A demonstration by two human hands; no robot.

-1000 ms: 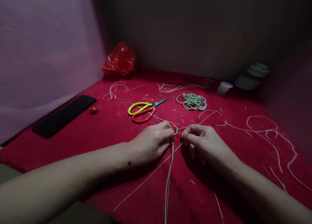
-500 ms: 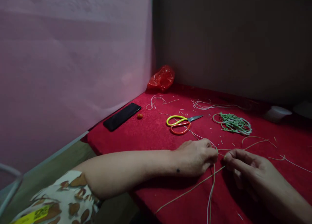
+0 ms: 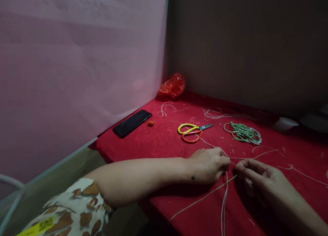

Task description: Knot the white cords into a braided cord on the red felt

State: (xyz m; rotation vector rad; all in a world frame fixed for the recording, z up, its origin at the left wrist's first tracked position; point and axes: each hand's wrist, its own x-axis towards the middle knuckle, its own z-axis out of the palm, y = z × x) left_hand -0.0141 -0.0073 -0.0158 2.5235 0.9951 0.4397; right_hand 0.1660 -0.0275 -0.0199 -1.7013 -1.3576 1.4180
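My left hand (image 3: 210, 165) rests low over the red cloth, its fingers closed around thin cords where several strands meet. Pale cords (image 3: 223, 205) hang down from beneath it toward the table's near edge. To its right, my right hand (image 3: 258, 178) pinches a thin greenish cord between thumb and fingertips. A loose tail of tan cord (image 3: 202, 199) runs from near the right fingertips down to the left. Just beyond the left hand lie scissors (image 3: 194, 131) with one yellow and one red handle. The knot between the fingers is mostly hidden.
A bundle of green and white knotted cord (image 3: 244, 132) lies behind the hands. At left are a black phone (image 3: 132, 123) and a small orange-brown object (image 3: 150, 123). A red plastic bag (image 3: 173, 86) sits in the back corner; a white cup (image 3: 285, 123) stands at right. Cord snippets are scattered.
The view has shifted slightly, so the table items appear a little displaced. Both hands keep nearly the same pose and hold on the cords.
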